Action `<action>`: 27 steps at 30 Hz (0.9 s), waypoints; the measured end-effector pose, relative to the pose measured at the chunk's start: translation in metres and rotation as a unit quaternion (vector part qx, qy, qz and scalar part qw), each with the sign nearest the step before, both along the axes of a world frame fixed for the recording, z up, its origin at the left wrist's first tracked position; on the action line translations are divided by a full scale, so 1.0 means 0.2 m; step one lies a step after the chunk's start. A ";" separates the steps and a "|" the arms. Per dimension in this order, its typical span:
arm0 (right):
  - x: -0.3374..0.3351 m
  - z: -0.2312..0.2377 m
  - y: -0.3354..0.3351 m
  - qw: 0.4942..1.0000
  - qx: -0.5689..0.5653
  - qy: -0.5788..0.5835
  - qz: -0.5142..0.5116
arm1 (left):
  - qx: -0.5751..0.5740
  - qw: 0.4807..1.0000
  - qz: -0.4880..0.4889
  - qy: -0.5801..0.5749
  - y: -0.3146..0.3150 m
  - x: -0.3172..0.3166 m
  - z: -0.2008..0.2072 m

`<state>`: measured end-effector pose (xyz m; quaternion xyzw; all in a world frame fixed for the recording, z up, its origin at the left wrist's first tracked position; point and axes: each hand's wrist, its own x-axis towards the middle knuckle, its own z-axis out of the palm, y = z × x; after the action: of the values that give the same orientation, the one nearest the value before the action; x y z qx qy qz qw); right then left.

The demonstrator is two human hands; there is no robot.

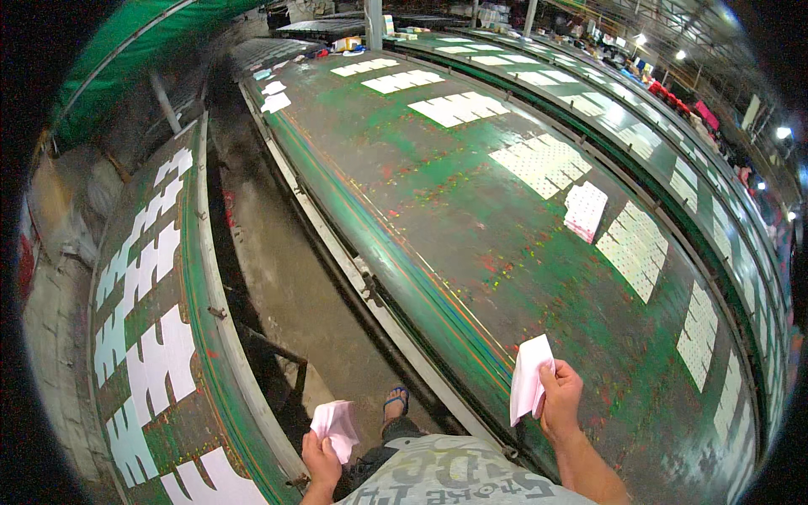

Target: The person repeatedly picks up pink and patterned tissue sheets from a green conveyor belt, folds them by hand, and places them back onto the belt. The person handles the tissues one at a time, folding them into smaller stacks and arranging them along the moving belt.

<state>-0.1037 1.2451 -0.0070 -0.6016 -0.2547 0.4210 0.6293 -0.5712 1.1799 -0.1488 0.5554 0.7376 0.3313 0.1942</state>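
My left hand (pixel 321 463) is closed on a folded pale pink fabric piece (pixel 337 427), held low over the aisle beside the left table. In my right hand (pixel 561 404) is another folded pale pink fabric piece (pixel 529 375), pinched between thumb and fingers above the near edge of the long green table (pixel 438 227). Farther along that table lie dotted white fabric pieces (pixel 540 164) in flat groups. One loose dotted piece (pixel 586 210) lies apart between two groups. How many layers each hand holds I cannot make out.
On the left, a second green table (pixel 202 353) bears white cut pieces (pixel 158 358). A concrete aisle (pixel 290 244) runs between the tables, where my sandaled foot (pixel 396 402) shows. Metal rails (pixel 324 231) edge the tables. More tables with white pieces stretch away at right; a post (pixel 373 23) stands far back.
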 end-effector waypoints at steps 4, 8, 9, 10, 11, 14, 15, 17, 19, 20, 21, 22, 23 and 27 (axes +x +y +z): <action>-0.11 0.01 0.14 0.999 -0.006 -0.044 -0.005 | -0.006 0.997 0.034 -0.068 0.28 -0.05 -0.02; -0.21 0.05 0.30 0.997 0.013 -0.080 0.001 | -0.012 0.982 0.050 -0.182 0.71 -0.08 -0.04; -0.23 0.06 0.31 0.996 0.018 -0.086 -0.002 | 0.012 0.979 0.031 -0.203 0.78 -0.09 -0.02; -0.24 0.07 0.32 0.995 0.043 -0.088 0.003 | 0.008 0.976 0.018 -0.217 0.86 -0.09 0.00; -0.24 0.08 0.33 0.994 0.035 -0.102 -0.002 | 0.012 0.973 0.002 -0.231 0.95 -0.10 0.03; -0.25 0.07 0.37 0.994 0.038 -0.099 -0.026 | 0.010 0.963 -0.018 -0.270 1.14 -0.09 0.13; -0.25 0.06 0.39 0.995 0.041 -0.086 -0.032 | -0.002 0.954 -0.015 -0.299 1.19 -0.09 0.17; -0.26 0.04 0.42 0.997 0.036 -0.047 -0.054 | -0.029 0.935 -0.011 -0.352 1.26 -0.10 0.24; -0.27 0.02 0.44 0.996 0.057 -0.036 -0.060 | -0.079 0.893 -0.002 -0.443 1.30 -0.11 0.32; -0.28 0.01 0.45 0.995 0.075 -0.023 -0.054 | -0.115 0.866 0.015 -0.487 1.30 -0.12 0.35; -0.28 0.01 0.46 0.995 0.069 -0.029 -0.061 | -0.108 0.829 0.003 -0.548 1.31 -0.11 0.38; -0.27 0.00 0.47 0.995 0.075 -0.031 -0.051 | -0.108 0.787 0.005 -0.608 1.31 -0.11 0.40; -0.26 -0.01 0.48 0.995 0.087 -0.028 -0.039 | -0.092 0.729 -0.011 -0.678 1.28 -0.09 0.42; -0.24 -0.03 0.55 0.992 0.119 -0.039 -0.025 | -0.147 0.643 -0.030 -0.751 1.22 -0.08 0.53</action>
<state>-0.1513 1.3561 -0.0128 -0.5442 -0.3119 0.3481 0.6967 -0.5866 1.4245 -0.0424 0.1024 0.3608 0.5157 0.7703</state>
